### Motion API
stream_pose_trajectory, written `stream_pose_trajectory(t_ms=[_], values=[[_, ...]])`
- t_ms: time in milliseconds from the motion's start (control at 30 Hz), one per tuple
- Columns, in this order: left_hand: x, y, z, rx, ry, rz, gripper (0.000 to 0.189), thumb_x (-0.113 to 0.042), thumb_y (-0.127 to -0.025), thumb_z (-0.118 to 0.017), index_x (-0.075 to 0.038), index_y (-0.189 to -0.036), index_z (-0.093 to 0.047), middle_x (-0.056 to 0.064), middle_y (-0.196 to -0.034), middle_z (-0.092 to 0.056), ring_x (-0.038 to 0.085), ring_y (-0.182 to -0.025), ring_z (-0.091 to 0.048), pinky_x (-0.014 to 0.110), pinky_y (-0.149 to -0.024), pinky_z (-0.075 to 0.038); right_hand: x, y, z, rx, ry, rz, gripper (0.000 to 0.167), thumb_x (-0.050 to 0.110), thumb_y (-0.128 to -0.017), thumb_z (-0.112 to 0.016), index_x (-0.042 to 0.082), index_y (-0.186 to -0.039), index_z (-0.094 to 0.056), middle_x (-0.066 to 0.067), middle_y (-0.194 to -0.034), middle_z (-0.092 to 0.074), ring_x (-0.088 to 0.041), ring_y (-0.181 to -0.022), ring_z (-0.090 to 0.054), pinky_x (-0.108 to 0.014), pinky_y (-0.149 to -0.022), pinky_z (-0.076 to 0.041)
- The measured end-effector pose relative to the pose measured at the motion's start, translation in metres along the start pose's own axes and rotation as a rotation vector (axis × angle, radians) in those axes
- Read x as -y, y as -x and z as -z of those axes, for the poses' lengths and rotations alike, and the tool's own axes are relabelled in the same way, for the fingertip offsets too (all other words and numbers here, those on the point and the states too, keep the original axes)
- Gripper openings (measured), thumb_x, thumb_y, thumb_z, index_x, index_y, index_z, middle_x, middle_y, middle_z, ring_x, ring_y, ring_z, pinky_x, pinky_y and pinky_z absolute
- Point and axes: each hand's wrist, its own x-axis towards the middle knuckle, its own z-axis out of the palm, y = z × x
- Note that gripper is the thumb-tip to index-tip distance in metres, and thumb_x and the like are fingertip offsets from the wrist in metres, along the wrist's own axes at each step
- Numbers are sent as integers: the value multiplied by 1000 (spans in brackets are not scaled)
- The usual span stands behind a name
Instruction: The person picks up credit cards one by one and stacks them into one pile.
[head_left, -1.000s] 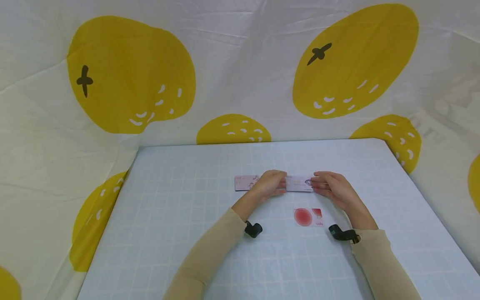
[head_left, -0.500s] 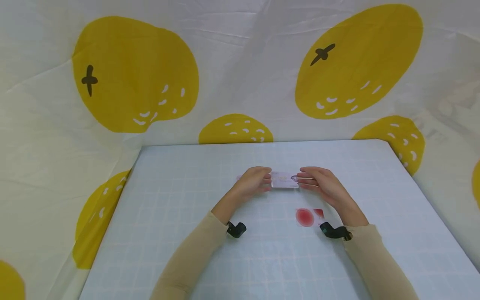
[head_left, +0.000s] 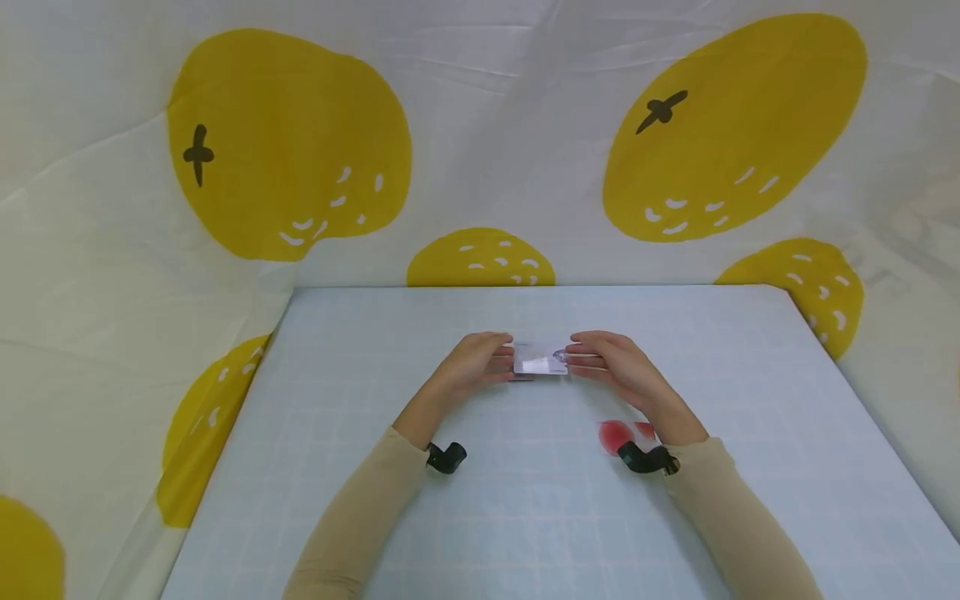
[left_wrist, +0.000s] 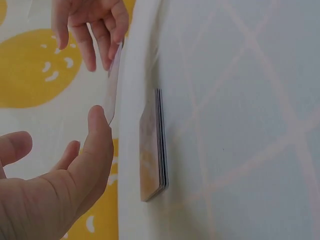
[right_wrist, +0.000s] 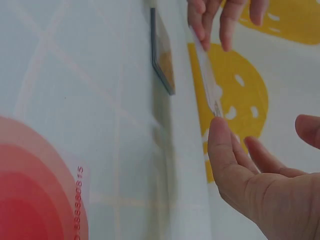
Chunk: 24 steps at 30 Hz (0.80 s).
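Observation:
A pale card [head_left: 540, 358] is held level above the table between my two hands, one at each short end. The fingertips of my left hand [head_left: 474, 360] touch its left edge, and those of my right hand [head_left: 606, 360] touch its right edge. In both wrist views the fingers are relaxed, and the thumbs stay away from the card. Beneath the card lies a neat stack of cards [left_wrist: 154, 150] on the table, mostly hidden in the head view.
A card with a red circle [head_left: 615, 436] lies nearer on the table, partly covered by the right wrist camera [head_left: 647, 458]. The pale checked table [head_left: 525, 517] ends at a white cloth [head_left: 495, 158] with yellow fruit shapes.
Both hands have moved left together, carrying the pale card off the table to over the stack. The card with the red circle has stayed in place.

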Motion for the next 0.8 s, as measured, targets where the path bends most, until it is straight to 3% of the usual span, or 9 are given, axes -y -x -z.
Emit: stream_pose_trajectory(t_ms=[367, 800], values=[[1, 5, 25, -43, 9, -15, 49, -30, -106, -51, 4, -140, -47, 21, -137, -51, 34, -125, -52, 40, -92, -53, 4, -16, -25, 27, -24, -24, 51, 26, -107, -50, -8, -144, -43, -26, -143, -49, -36, -127, -53, -36, -94, -51], [5, 7, 39, -77, 18, -18, 46, -25, -106, -49, 8, -138, -49, 23, -129, -53, 33, -118, -57, 41, -92, -53, -2, -26, -38, 74, -1, 6, 49, 23, -109, -43, -10, -144, -40, -28, -143, -47, -38, -127, -52, -38, -98, -49]])
